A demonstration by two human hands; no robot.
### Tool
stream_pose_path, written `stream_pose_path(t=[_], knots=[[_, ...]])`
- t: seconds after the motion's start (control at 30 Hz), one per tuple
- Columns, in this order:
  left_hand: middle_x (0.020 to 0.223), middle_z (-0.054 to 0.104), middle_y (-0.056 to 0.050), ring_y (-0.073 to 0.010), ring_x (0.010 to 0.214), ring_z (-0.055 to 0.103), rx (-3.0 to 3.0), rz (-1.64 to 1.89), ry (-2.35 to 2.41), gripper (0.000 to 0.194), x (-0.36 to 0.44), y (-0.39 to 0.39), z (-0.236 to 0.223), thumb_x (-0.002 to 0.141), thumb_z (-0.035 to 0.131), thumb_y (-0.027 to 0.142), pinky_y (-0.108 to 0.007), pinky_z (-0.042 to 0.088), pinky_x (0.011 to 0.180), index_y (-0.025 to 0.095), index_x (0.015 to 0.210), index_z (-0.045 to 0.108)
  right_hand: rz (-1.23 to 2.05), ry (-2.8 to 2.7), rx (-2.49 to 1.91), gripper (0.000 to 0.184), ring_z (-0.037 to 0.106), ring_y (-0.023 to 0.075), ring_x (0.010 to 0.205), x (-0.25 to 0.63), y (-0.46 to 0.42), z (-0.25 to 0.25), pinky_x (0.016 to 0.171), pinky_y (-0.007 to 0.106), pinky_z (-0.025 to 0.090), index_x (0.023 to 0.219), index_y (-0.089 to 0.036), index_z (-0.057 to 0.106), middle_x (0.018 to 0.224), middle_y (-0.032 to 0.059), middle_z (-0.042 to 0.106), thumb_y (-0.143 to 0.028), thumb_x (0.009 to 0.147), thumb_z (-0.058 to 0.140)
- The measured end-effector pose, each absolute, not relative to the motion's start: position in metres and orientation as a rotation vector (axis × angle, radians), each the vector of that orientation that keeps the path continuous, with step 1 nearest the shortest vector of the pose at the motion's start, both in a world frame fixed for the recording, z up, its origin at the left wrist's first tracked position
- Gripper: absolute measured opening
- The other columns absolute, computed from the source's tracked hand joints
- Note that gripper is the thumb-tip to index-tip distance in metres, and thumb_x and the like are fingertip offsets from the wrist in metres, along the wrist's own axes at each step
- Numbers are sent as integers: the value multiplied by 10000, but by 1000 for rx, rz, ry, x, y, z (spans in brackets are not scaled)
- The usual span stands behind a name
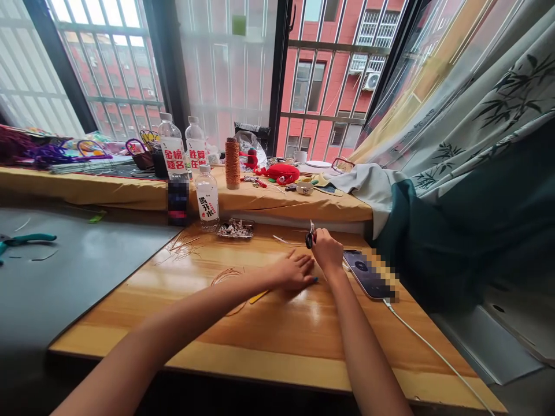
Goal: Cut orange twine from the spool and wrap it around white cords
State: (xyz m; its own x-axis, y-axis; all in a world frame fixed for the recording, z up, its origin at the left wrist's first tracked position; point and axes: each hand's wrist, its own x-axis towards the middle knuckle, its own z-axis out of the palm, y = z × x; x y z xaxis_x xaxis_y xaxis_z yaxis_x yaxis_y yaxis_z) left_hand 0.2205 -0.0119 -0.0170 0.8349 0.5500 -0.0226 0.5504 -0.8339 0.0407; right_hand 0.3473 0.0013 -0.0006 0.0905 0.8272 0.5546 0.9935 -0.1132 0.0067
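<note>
My left hand (295,273) lies palm down on the wooden table (277,335), fingers stretched out. A small blue tip (315,279) shows by its thumb; what it belongs to is hidden. Under the left forearm a yellow strip (259,297) pokes out, beside a loose coil of thin copper-coloured wire (228,276). My right hand (328,249) is closed around small scissors (309,239) with black handles, their blades pointing up. Just beyond, a thin white strip (281,239) lies on the table.
A phone (368,274) with a white cable (433,346) lies at the right. Ahead are a small tray of bits (235,229), a water bottle (207,199) and loose wire pieces (182,247). An orange thread spool (232,163) stands on the ledge; teal-handled pliers (32,238) lie left.
</note>
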Motion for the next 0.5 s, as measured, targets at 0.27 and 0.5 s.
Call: stream_pose_path(t=[0.27, 0.5], knots=[[1399, 117, -80, -213, 1283, 126, 2755, -345, 987, 560, 141, 39, -2, 860, 144, 436, -478, 92, 1016, 144, 1339, 155, -563, -1885, -2056, 210, 579, 144, 679, 345, 1, -2, 488, 222, 252, 839, -160, 508, 865, 53, 568, -289, 862, 345], [1367, 233, -90, -146, 1261, 208, 2707, -272, 967, 500, 103, 52, 4, 879, 143, 334, -302, 197, 1016, 98, 1304, 261, -538, -2105, -2040, 180, 588, 161, 738, 335, 0, -9, 519, 226, 302, 860, -166, 500, 888, 67, 570, -272, 860, 355]])
